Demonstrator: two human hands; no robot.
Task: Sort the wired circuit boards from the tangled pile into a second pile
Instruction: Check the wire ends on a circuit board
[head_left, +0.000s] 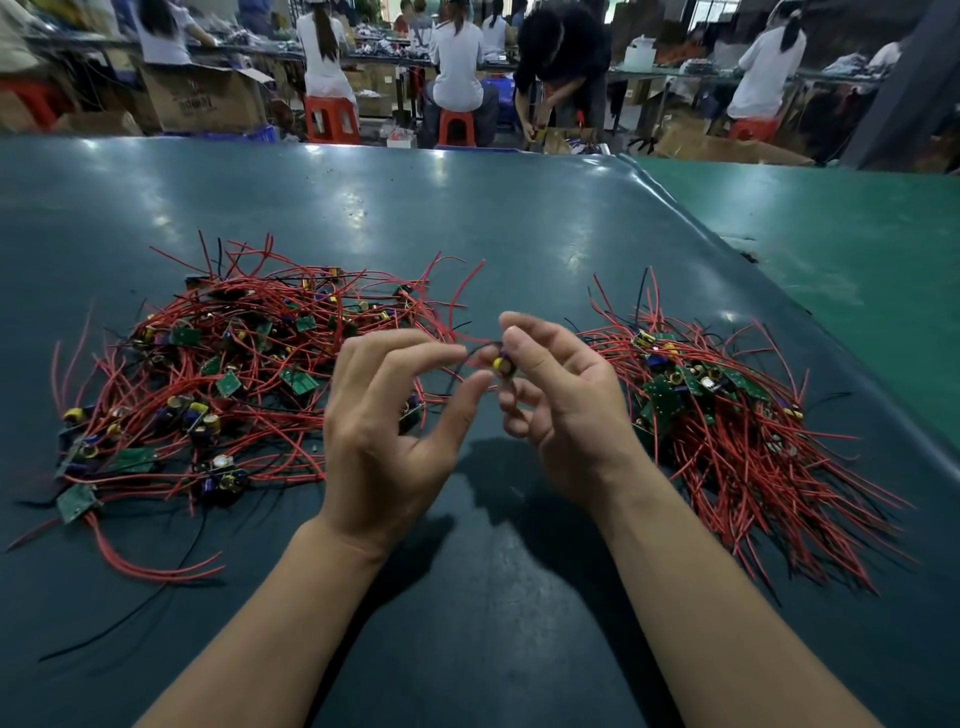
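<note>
- Held between two bare hands above a dark teal, glossy mat-covered worktable (467, 218): one small green circuit board with yellow-capped components and red and black leads (503, 364).
- Right hand (563, 400) curled round that board, thumb and fingertips pinching it at chest height between the two heaps.
- Left hand (387, 410) pinching the board's thin leads between forefinger and thumb, the other fingers loosely bent; grip narrow, on wire only.
- To the left, touching the table: the tangled pile of green boards and long red wires (223, 374), broad and loose, strands running off toward the near edge.
- To the right, well apart from it: the second pile of sorted boards (727, 415), wires lying roughly parallel and fanned toward the near right.
- Judged from how things lie: sorting well under way but far from finished, roughly a third to a half moved across, the left heap looking the larger.
- Likely step in hand: freeing the held board's leads before laying it on the right heap.
- Count: two hands, two piles, one board in hand; boards within each heap too overlapped to count, certainly a dozen or more visible on the left.
- Beyond the table: several seated workers in white tops on orange plastic stools (332, 119), blurred, with brown cardboard boxes (208, 98) alongside.
</note>
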